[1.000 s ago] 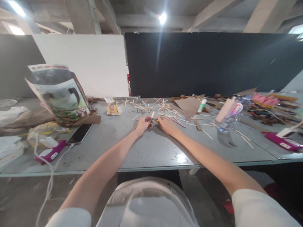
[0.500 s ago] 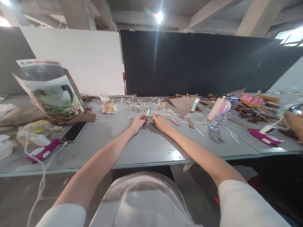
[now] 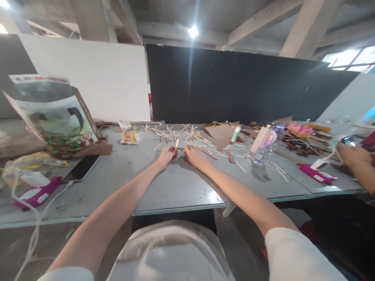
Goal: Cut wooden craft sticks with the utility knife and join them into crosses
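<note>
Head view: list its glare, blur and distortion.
Head view: the ceiling lamp flares, streaking down the black panel; head view: glare whitens a patch of the tabletop; head view: the printed package looks stretched, probably by a wide lens; head view: fine detail at the left hand and right hand is soft.

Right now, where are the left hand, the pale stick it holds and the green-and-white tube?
Left hand [image 3: 166, 155]: head view, on the back of the hand.
Pale stick [image 3: 177, 143]: head view, on its exposed upper part.
Green-and-white tube [image 3: 235, 134]: head view, on the middle of its side.
</note>
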The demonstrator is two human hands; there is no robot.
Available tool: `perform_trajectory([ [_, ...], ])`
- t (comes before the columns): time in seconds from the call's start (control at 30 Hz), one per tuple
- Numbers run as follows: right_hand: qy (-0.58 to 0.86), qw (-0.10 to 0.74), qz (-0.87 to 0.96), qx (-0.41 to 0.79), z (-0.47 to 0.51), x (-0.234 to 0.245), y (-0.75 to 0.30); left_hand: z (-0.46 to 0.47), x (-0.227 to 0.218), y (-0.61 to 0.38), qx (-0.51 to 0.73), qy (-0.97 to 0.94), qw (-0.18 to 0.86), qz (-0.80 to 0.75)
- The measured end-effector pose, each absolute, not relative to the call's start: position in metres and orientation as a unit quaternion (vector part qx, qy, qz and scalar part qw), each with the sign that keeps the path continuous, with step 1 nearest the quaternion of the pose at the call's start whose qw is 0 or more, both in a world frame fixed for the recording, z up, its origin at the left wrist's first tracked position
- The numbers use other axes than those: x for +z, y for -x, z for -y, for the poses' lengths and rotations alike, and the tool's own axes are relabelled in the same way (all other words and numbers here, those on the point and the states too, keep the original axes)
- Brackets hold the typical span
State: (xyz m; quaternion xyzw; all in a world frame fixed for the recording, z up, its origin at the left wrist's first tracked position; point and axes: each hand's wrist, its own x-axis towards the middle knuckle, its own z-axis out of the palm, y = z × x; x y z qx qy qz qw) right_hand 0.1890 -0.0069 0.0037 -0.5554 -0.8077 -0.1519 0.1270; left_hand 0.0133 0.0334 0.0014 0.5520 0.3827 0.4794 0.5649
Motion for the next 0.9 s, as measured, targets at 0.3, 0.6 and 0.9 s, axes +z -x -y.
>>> perform_trajectory([
  [0.3, 0.573, 0.137, 0.791, -0.162, 0.0079, 0.0035, -0.1881, -0.0353, 0.0018, -0.0151, 0.479, -0.54, 0.571, -0.391],
  [0.6, 0.581, 0.144, 0.782, -0.174, 0.0113, 0.0044, -0.1874, -0.0332, 0.0035, -0.0132, 0.481, -0.527, 0.584, -0.387],
  [0.9, 0.597, 0.171, 0.767, -0.164, 0.0106, 0.0039, -0.1889, -0.0398, -0.001, -0.0143, 0.506, -0.499, 0.584, -0.391],
])
